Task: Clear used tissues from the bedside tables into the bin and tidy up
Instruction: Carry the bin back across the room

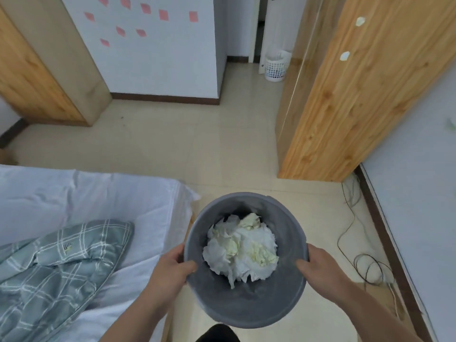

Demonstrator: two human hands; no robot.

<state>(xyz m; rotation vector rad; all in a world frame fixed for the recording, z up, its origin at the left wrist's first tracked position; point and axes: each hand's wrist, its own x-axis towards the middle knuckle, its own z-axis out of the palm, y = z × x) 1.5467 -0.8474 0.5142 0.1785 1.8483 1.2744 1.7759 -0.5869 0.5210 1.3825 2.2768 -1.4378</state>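
Observation:
A round grey bin (246, 309) is held up in front of me over the tiled floor, beside the bed corner. Crumpled white and yellowish tissues (240, 250) fill its bottom. My left hand (172, 267) grips the bin's left rim, thumb inside. My right hand (318, 266) grips the right rim the same way. No bedside table is in view.
A bed with white sheet (86, 201) and a green plaid pillow (56, 267) lies at the left. A wooden wardrobe (357, 107) stands at the right, another wooden cabinet (32, 70) at the far left. A white mesh basket (275, 66) stands by the doorway. Cables (365, 265) lie along the right wall.

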